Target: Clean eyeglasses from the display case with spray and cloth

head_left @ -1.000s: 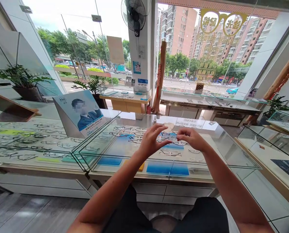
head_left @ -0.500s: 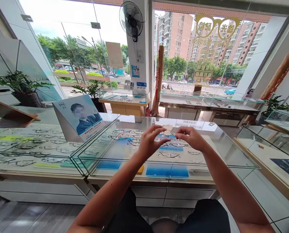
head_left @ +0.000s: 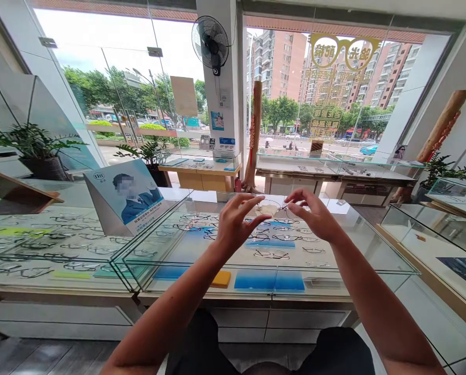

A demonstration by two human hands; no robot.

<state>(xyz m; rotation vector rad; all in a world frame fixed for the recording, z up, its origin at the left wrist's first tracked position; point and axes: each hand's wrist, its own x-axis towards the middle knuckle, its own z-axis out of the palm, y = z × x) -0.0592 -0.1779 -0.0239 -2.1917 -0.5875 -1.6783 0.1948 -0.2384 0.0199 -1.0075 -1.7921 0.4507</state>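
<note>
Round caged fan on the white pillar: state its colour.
The round caged fan is black, seen best in the head view.

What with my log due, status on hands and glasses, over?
Right fingers pinch glasses. Left fingers around other side, contact unclear. Glasses aloft over case; nothing seen blocking.

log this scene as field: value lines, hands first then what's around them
Left hand: thumb and fingers apart beside thin-rimmed glasses; contact unclear
Right hand: pinching the glasses' edge
Below hands: glass display case
In case: rows of spectacle frames, yellow item near the front
Left side: tented picture card
On pillar: black fan
</note>
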